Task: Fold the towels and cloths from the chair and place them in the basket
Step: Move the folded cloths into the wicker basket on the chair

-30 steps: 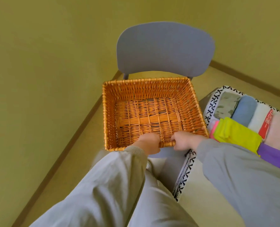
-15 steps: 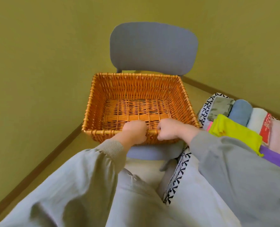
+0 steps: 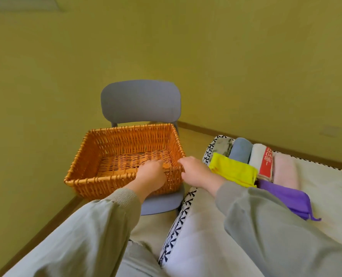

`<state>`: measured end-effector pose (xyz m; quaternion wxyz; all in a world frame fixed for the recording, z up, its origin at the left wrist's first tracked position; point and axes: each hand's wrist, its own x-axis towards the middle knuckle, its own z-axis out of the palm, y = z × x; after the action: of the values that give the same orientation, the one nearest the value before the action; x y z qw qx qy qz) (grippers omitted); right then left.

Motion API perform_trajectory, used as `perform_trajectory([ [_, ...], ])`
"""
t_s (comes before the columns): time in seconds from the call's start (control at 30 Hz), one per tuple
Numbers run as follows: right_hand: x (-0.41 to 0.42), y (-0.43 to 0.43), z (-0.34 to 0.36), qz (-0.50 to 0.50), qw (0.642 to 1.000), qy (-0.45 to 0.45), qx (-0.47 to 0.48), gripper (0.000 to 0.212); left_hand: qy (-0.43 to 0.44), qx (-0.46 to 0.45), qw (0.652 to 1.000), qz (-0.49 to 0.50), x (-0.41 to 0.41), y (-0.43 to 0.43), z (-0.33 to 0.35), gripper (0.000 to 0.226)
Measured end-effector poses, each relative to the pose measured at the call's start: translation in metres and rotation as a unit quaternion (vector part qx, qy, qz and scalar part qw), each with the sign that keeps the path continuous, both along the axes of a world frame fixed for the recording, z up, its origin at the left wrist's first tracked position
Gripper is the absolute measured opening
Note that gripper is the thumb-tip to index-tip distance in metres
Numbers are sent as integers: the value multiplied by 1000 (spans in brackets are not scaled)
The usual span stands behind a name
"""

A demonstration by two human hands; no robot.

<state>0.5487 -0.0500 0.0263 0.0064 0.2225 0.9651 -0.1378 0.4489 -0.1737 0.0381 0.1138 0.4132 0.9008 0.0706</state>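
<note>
While both grey sleeves are reaching forward as they were a second ago, the left hand is keeping its grip clenched over the near rim of the basket. The right hand is shifting toward the rim's right corner, where I cannot tell whether its grip is grasping or releasing, since the fingers are hidden. The basket is still sitting empty on the chair. Just to its right, the folded cloths are lying in a row on the bed, so loading them is probably coming next.
</note>
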Motion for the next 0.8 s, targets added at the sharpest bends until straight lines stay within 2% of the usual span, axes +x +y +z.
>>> perform_trajectory([
  [0.1, 23, 26, -1, -63, 994, 84, 31, 43, 46, 33, 995, -80, 29, 23, -8, 56],
  [0.17, 36, 50, -3, -121, 983, 123, 62, 37, 100, 53, 983, -147, 39, 37, -15, 55],
  [0.23, 50, 74, -6, -183, 973, 116, 79, 29, 113, 84, 969, -203, 47, 54, -24, 59],
  [0.3, 62, 95, -10, -236, 967, 73, 63, 25, 58, 130, 964, -223, 58, 72, -30, 63],
  [0.37, 70, 112, -20, -264, 965, 10, 7, 20, -39, 167, 968, -181, 69, 91, -37, 62],
  [0.43, 74, 125, -35, -254, 964, -43, -58, 20, -152, 186, 966, -91, 77, 111, -49, 58],
  [0.5, 77, 129, -52, -248, 959, -52, -127, 12, -267, 186, 946, 7, 83, 130, -63, 61],
  [0.57, 79, 126, -66, -253, 953, -43, -162, 25, -350, 185, 914, 94, 86, 147, -72, 66],
  [0.67, 73, 129, -80, -247, 952, -55, -173, 19, -395, 154, 893, 150, 81, 163, -83, 71],
  [0.8, 70, 145, -85, -250, 944, -40, -213, 12, -438, 105, 882, 137, 70, 174, -97, 72],
])
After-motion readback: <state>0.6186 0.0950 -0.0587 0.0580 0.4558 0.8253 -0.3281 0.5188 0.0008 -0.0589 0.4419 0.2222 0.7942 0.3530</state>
